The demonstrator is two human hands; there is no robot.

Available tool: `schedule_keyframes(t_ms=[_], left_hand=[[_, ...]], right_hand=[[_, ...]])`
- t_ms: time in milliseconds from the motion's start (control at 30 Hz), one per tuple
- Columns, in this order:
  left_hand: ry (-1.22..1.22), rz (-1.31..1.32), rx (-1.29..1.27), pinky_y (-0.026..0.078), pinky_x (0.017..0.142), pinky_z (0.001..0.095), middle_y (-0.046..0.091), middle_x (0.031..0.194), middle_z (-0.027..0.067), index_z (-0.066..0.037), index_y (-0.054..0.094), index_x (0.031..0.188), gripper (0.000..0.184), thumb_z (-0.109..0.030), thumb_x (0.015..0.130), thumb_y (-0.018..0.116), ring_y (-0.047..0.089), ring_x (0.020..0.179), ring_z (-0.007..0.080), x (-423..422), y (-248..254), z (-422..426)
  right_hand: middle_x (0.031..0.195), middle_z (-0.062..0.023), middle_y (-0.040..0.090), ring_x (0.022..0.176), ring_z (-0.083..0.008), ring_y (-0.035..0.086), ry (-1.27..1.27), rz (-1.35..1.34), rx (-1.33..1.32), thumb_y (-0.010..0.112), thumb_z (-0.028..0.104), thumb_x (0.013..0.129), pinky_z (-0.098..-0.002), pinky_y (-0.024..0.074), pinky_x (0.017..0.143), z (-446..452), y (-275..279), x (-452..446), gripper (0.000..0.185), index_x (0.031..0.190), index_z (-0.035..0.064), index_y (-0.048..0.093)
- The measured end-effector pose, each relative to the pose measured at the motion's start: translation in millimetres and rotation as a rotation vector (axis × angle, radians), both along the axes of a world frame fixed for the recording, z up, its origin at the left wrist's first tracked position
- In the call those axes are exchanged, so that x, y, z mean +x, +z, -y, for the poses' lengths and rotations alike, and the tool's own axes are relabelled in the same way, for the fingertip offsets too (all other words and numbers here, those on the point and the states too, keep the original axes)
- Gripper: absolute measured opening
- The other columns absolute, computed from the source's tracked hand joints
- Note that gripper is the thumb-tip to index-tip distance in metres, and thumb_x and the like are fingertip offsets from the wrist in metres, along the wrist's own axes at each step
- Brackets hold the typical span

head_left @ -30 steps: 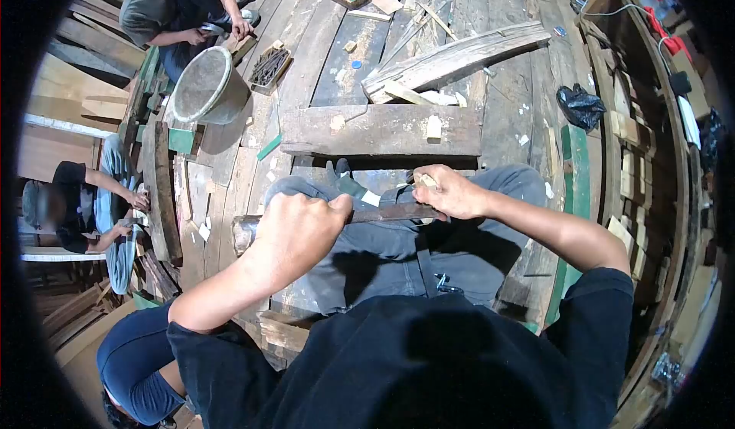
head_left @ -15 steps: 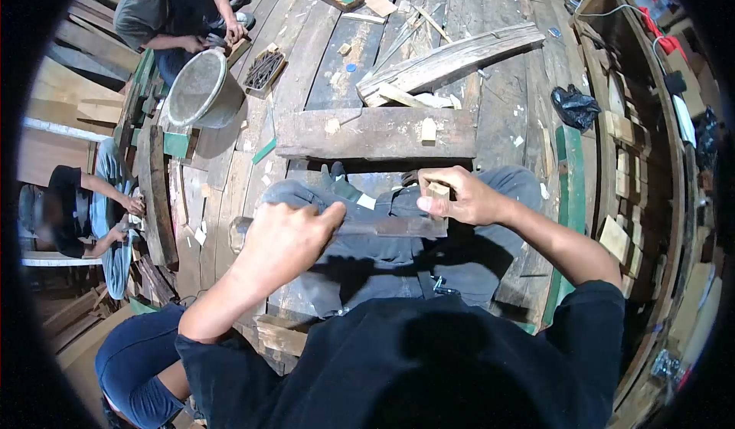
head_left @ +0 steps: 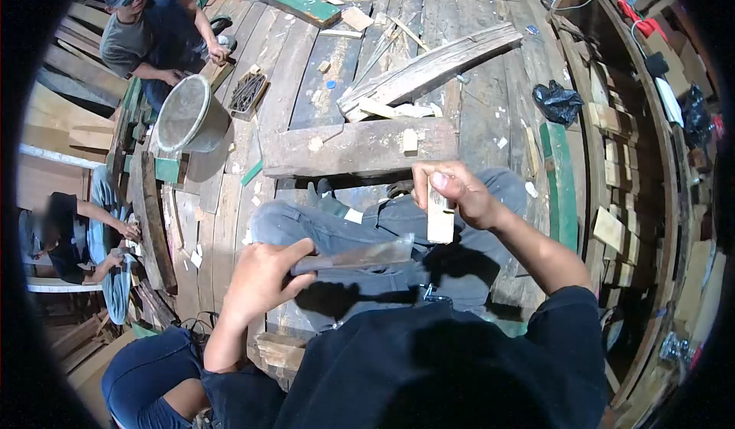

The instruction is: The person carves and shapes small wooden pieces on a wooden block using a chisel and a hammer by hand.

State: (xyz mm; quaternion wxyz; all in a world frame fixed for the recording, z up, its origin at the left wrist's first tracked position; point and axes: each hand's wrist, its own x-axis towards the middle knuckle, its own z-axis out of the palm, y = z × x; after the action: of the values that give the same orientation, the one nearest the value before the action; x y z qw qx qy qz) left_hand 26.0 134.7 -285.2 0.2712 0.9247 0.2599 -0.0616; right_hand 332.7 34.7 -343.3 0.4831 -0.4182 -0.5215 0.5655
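Note:
My left hand (head_left: 264, 276) is closed round the handle end of a machete-like knife (head_left: 367, 255). Its broad, flat blade points right and lies above my lap. In my right hand (head_left: 463, 195) is a small pale wooden block (head_left: 440, 227), gripped near its top between thumb and fingers. The block hangs upright, its lower end showing a light cut face. A narrow gap separates the blade's square tip from the block. My crossed legs in grey trousers (head_left: 306, 230) are beneath both hands.
A thick plank (head_left: 360, 147) with wood chips lies ahead. Beyond it is a weathered beam (head_left: 436, 69). A grey bucket (head_left: 184, 115) and a box of nails (head_left: 249, 96) stand left. Co-workers sit along the left. Shelving with wood blocks (head_left: 612, 172) lines the right.
The knife has drawn back left and down, away from the block. My right hand has turned, so the block now hangs down below the fingers. The view has shifted slightly.

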Motion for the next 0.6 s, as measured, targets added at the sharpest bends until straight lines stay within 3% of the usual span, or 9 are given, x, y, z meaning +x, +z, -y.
schedule_keyframes(t_ms=[100,133,233,267,367,467,567,600], left_hand=[[0.118,0.114,-0.100,0.047,0.058,0.0414,0.061,0.069,0.0165,-0.006,0.059,0.099,0.028,-0.014,0.075,0.071,0.063,0.065,0.0344,-8.5,-16.0,-5.7],[0.160,0.153,-0.135,0.047,0.056,0.0394,0.060,0.068,0.0163,-0.006,0.059,0.098,0.026,-0.012,0.075,0.070,0.063,0.062,0.0323,-11.3,-21.5,-6.7],[0.398,0.158,-0.236,0.043,0.051,0.0325,0.055,0.062,0.0120,-0.002,0.059,0.094,0.019,-0.006,0.077,0.067,0.059,0.053,0.0188,-16.1,-29.0,-4.3],[0.495,0.275,-0.361,0.039,0.047,0.0264,0.053,0.058,0.0057,0.000,0.059,0.088,0.009,-0.002,0.081,0.064,0.051,0.051,0.0079,-23.2,-39.2,-3.0],[0.807,0.428,-0.569,0.039,0.045,0.0246,0.054,0.059,0.0013,0.001,0.058,0.084,0.003,0.000,0.083,0.061,0.050,0.049,0.0065,-37.9,-54.3,8.3],[0.879,0.436,-0.513,0.039,0.045,0.0228,0.052,0.060,-0.0009,0.000,0.056,0.085,0.010,-0.006,0.089,0.063,0.048,0.048,0.0055,-48.7,-58.2,16.4],[0.964,0.467,-0.554,0.041,0.050,0.0232,0.051,0.069,-0.0012,-0.002,0.051,0.094,0.018,-0.010,0.089,0.066,0.051,0.056,0.0060,-58.3,-59.8,25.8],[0.940,0.426,-0.470,0.042,0.052,0.0235,0.051,0.071,-0.0009,-0.002,0.051,0.095,0.018,-0.009,0.089,0.066,0.051,0.059,0.0062,-63.5,-61.4,29.3]], right_hand=[[0.070,0.0013,0.048,0.062,-0.0063,0.044,-0.085,-0.002,0.071,0.041,0.050,0.097,-0.0220,0.0358,0.057,-1.8,-12.3,-0.7,0.051,0.081,0.0032,0.054],[0.074,-0.0022,0.051,0.061,-0.0093,0.048,-0.082,-0.037,0.030,0.045,0.049,0.095,-0.0240,0.0376,0.055,-4.7,-20.1,2.7,0.048,0.086,0.0023,0.054],[0.075,-0.0011,0.051,0.056,-0.0069,0.045,-0.160,0.020,-0.104,0.048,0.033,0.099,-0.0215,0.0357,0.049,-19.7,-29.9,3.2,0.031,0.094,0.0029,0.054],[0.074,-0.0004,0.050,0.054,-0.0048,0.043,-0.177,0.047,-0.144,0.049,0.023,0.100,-0.0200,0.0351,0.047,-30.9,-49.2,6.4,0.020,0.100,0.0030,0.053],[0.077,-0.0017,0.053,0.057,-0.0076,0.048,-0.159,0.191,-0.210,0.051,0.026,0.099,-0.0227,0.0397,0.049,-69.5,-108.6,16.9,0.026,0.113,0.0050,0.054],[0.082,-0.0058,0.061,0.063,-0.0125,0.059,-0.224,0.390,-0.260,0.061,0.018,0.094,-0.0254,0.0475,0.054,-112.1,-208.6,24.7,0.026,0.116,0.0064,0.054],[0.083,-0.0101,0.065,0.074,-0.0162,0.063,-0.181,0.433,-0.454,0.068,0.016,0.086,-0.0336,0.0514,0.068,-149.1,-285.3,32.8,0.033,0.115,0.0045,0.057],[0.080,-0.0095,0.065,0.071,-0.0156,0.063,-0.204,0.455,-0.452,0.069,0.017,0.086,-0.0318,0.0506,0.064,-158.6,-302.5,32.3,0.032,0.114,0.0056,0.058]])
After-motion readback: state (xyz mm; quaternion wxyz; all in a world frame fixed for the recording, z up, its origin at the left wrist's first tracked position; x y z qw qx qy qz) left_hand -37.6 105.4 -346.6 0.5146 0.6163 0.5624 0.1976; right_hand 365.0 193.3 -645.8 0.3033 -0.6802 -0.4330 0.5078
